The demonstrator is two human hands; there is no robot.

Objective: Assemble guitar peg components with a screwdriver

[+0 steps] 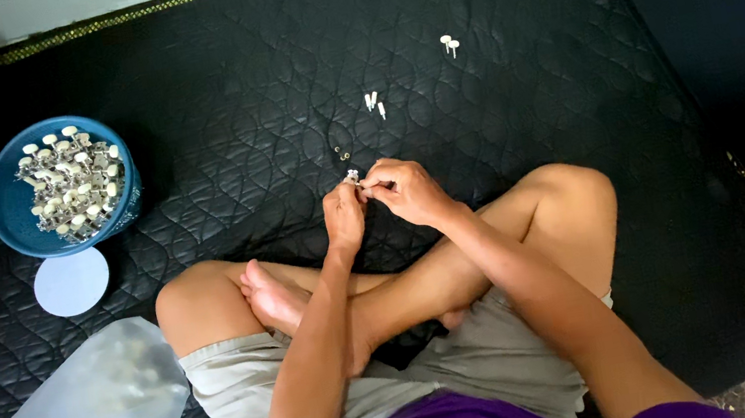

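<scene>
Both forearms reach forward over the crossed legs, and the left hand and right hand meet fingertip to fingertip just above the black quilted mat. Together they pinch a small metal part, fingers closed tight around it. A few loose white-tipped pegs lie on the mat just beyond, and a blue bowl heaped with similar pieces sits well off to the left.

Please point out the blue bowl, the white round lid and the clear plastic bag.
Blue bowl (7, 205), head view, on its bare inner wall at the left.
White lid (71, 282), head view, on its centre.
Plastic bag (93, 407), head view, on its middle.
</scene>
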